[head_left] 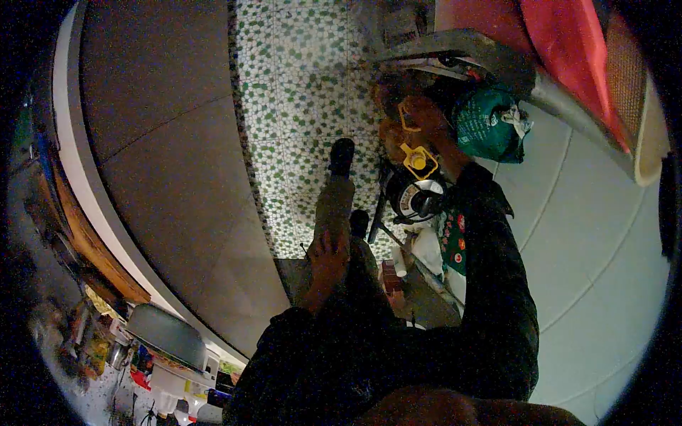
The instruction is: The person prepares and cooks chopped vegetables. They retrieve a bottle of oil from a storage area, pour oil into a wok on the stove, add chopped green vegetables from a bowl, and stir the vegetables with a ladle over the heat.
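My left hand point(328, 264) lies flat on my leg near the knee, fingers spread, holding nothing. My right hand point(430, 126) reaches out to the right, down among bottles close to the wall. It is beside a yellow plastic loop handle point(406, 118), and a second yellow handle with a round cap point(419, 162) sits just below. The bottles look like amber oil bottles, but the light is dim. Its fingers blur into the dark, so their grip cannot be made out. A green printed plastic bag point(490, 124) with a tied top is right of that hand.
Below the bottles stands a dark round container with a white label point(419, 199). A green bag with red marks point(453, 238) lies near my right sleeve. The floor has green-and-white tiles point(298, 92). Brown panels point(163, 142) run along the left; a red cloth point(575, 57) hangs at upper right.
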Available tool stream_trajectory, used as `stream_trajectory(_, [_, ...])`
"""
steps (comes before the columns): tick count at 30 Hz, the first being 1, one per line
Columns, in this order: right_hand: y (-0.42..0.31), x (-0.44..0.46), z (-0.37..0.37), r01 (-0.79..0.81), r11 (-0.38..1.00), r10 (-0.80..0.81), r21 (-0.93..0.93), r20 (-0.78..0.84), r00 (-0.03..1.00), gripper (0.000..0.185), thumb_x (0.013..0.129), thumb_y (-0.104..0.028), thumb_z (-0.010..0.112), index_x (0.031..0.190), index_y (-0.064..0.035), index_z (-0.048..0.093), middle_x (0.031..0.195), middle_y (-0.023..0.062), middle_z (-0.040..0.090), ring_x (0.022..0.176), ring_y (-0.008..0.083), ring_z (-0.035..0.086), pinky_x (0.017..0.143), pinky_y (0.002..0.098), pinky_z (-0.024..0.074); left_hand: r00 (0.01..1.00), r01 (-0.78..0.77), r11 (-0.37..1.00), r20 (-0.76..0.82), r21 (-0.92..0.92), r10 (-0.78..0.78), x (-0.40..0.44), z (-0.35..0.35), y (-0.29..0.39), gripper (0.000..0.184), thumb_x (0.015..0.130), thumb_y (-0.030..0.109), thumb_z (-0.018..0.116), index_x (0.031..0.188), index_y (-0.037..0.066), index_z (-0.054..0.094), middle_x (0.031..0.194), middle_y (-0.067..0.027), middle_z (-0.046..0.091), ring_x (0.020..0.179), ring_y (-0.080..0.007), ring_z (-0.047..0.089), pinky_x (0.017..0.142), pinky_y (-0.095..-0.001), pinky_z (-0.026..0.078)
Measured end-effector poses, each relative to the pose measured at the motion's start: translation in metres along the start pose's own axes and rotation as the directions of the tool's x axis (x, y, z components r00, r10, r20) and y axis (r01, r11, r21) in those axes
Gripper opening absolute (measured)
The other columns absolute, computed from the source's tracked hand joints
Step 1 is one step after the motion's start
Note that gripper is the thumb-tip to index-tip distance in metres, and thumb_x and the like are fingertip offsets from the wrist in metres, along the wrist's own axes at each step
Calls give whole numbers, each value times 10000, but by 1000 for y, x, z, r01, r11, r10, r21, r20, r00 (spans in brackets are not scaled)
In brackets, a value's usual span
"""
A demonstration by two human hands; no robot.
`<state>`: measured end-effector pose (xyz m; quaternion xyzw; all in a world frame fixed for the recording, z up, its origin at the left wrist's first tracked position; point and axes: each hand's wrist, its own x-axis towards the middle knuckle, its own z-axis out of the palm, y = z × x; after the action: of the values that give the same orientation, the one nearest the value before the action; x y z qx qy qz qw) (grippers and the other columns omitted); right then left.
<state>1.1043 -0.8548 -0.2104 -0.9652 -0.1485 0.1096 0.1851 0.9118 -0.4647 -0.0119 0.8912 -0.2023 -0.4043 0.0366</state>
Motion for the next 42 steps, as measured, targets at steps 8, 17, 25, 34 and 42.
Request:
stream_trajectory(8, [0,-3,-9,55,956,-3,-288,178,984,318,891,-237,464,1183,-113,480,1161,109,492,1054,262,446,731,343,504,993,-29,993,-114,116,43,-3,-6,3,617,777,401,564,1324,230,335,1364,-215,266,1148,-447,335,840,-642,331])
stream_trajectory(17, [-5,-30,24,-415,889,437,195,-84,896,165,877,-202,487,1017,-117,462,945,68,434,825,204,374,615,315,423,988,30,999,154,35,-35,12,-32,5,663,795,412,550,1365,253,250,1364,-201,259,1188,-446,303,874,-637,310])
stream_trajectory(25, [-38,-57,59,-13,-747,593,664,676,436,80,865,-170,508,869,-121,445,753,32,382,622,153,310,512,291,351,981,43,999,192,2,-42,19,-9,1,676,808,419,532,1381,260,210,1392,-217,206,1212,-458,279,887,-649,288])
stream_trajectory(34, [-64,-15,42,53,-998,58,28,205,977,200,852,-161,531,699,-143,403,544,-21,299,430,100,211,415,266,248,987,63,997,150,-49,-55,18,-22,2,660,802,390,544,1368,217,253,1389,-231,214,1187,-462,325,884,-671,286])
stream_trajectory(42, [-204,-36,-49,-32,-910,282,412,675,682,159,866,-184,515,997,-99,542,784,3,571,369,76,316,302,199,305,983,56,962,-156,-267,-101,-33,-46,2,639,779,241,580,1346,153,300,1365,-242,236,1160,-452,351,870,-637,323])
